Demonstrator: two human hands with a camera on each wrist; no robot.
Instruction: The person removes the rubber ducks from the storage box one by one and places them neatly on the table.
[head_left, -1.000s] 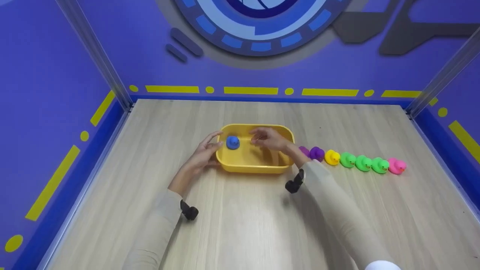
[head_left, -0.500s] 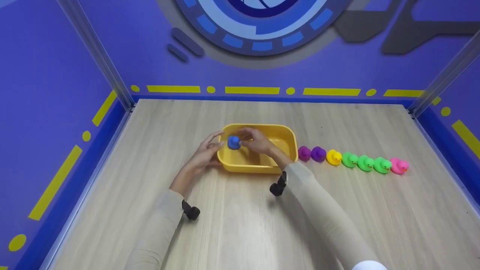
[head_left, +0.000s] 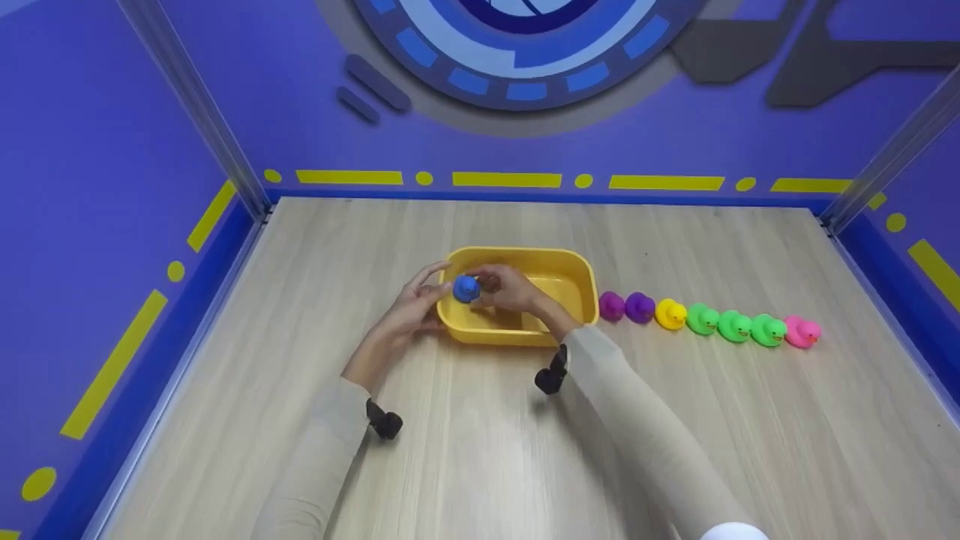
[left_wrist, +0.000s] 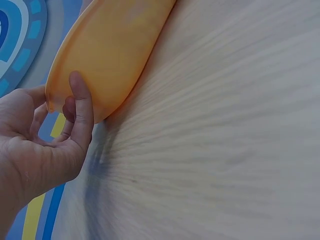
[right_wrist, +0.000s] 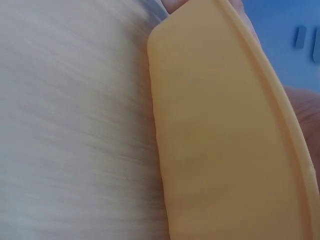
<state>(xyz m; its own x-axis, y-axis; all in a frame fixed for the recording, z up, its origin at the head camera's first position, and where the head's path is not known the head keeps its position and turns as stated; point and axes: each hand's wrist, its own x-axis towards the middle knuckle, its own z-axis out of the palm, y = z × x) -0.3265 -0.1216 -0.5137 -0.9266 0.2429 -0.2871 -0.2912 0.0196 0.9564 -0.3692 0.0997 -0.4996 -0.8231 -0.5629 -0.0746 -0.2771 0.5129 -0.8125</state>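
A yellow plastic bin [head_left: 510, 339] sits on the table. My left hand [head_left: 403, 311] holds its left end; in the left wrist view the fingers [left_wrist: 81, 102] lie against the outer wall near the rim. Inside the bin, at the left end, is a small blue rubber duck [head_left: 466, 289]. My right hand [head_left: 510, 289] reaches over the near rim and pinches this duck from its right side. The bin wall [right_wrist: 215, 130] hides most of the right hand in the right wrist view, so the duck does not show there.
Right of the bin runs a row of rubber ducks: a magenta one [head_left: 611, 306], a purple one [head_left: 640, 307], a yellow one [head_left: 670, 314], three green ones [head_left: 734, 326] and a pink one [head_left: 802, 331]. Blue-purple panels [head_left: 480, 154] wall the wooden table [head_left: 450, 435] at the back and sides.
My right hand has moved left inside the bin to the blue duck and taken hold of it. The magenta duck has come into full view. My left hand stays at the bin's left end.
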